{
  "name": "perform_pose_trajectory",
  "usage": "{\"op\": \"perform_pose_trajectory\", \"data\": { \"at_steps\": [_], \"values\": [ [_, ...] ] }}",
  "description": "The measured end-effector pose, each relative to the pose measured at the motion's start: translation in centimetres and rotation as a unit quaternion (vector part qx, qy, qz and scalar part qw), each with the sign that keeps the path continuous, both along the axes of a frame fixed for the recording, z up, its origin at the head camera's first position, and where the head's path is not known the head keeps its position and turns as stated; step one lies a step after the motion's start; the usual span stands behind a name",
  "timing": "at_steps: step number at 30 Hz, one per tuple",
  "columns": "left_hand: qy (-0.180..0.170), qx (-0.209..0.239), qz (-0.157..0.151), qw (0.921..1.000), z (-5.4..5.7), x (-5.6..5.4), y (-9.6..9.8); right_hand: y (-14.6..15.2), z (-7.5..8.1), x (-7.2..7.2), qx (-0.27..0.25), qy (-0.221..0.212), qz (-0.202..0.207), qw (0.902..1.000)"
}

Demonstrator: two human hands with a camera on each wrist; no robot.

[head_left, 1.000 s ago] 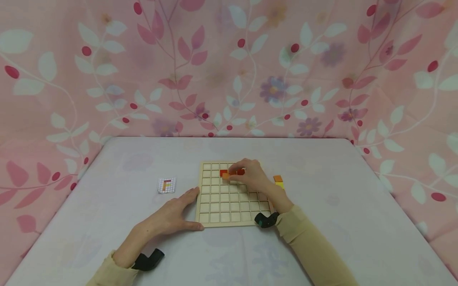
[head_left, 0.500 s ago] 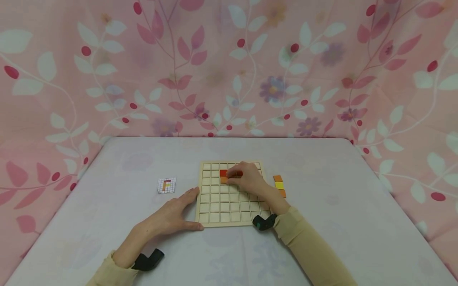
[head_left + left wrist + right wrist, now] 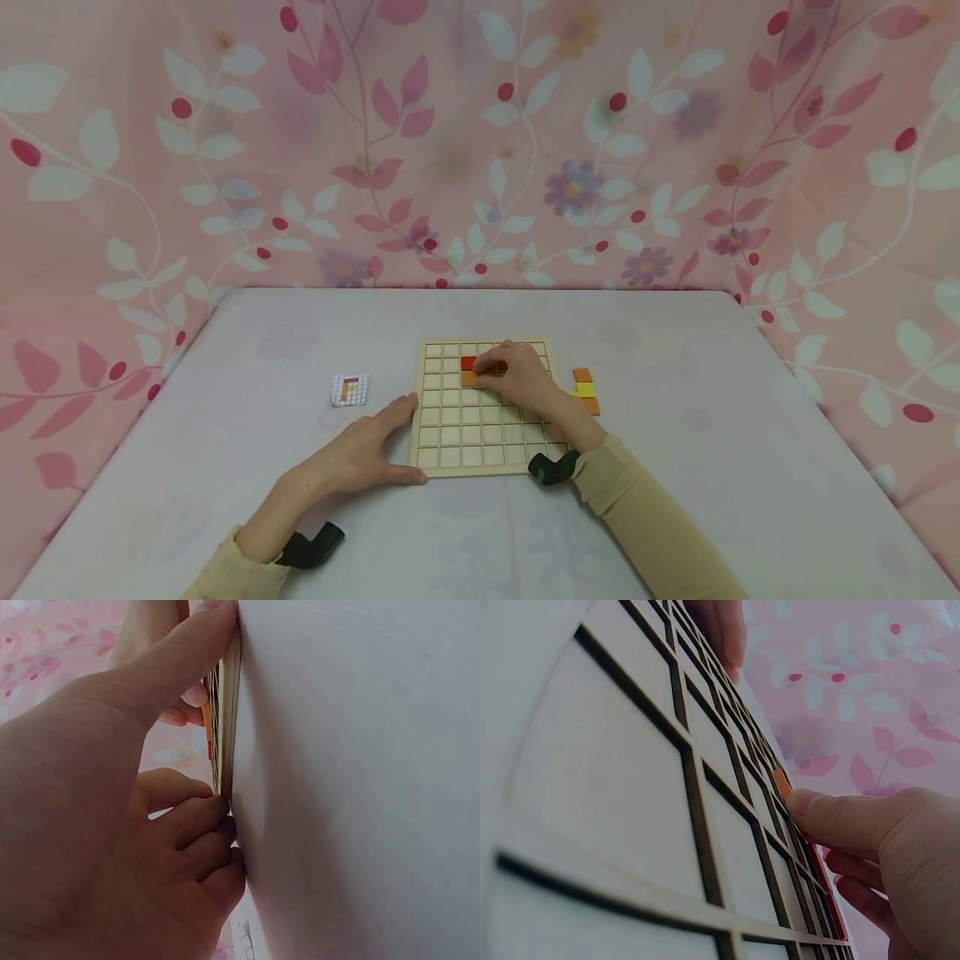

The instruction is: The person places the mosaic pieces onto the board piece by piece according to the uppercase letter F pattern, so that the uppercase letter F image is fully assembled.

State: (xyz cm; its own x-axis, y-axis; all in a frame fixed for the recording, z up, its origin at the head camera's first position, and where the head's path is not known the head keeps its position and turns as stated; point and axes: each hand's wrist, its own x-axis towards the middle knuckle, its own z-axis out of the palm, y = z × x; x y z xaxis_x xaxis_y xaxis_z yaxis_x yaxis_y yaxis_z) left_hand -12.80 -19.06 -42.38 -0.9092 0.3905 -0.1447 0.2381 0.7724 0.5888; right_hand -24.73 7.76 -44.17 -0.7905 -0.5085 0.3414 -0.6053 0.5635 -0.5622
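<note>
A wooden grid board point(image 3: 450, 435) lies on the table. My right hand point(image 3: 521, 375) is over its upper middle, thumb and index finger pinching an orange square tile point(image 3: 468, 379) at its right side. That tile sits in the cell just below a red tile point(image 3: 468, 363); more red point(image 3: 502, 365) shows behind the fingers. In the right wrist view the thumb touches the orange tile point(image 3: 781, 782) and the other fingers curl beside the red tiles. My left hand point(image 3: 356, 450) rests spread along the board's left edge, its thumb at the near corner and its fingertips against the side.
Left of the board lies a small paper card point(image 3: 350, 389) with a coloured grid pattern. To the right are loose tiles: an orange one point(image 3: 582, 375), a yellow one point(image 3: 586, 389) and another orange one point(image 3: 591, 406). A floral cloth point(image 3: 480, 167) hangs behind the table.
The orange tile, tilted over the board a second ago, now lies in the cell below the red tile. My right hand has shifted slightly left and down with it. My left hand stays put.
</note>
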Motion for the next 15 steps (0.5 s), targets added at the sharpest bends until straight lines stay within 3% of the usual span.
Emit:
{"op": "perform_pose_trajectory", "data": {
  "at_steps": [15],
  "values": [
    [-0.004, -0.002, 0.002, 1.0, -0.01, -0.01, 0.0, 0.01, 0.18, 0.16, -0.009, -0.014, -0.008, 0.9998]
  ]
}}
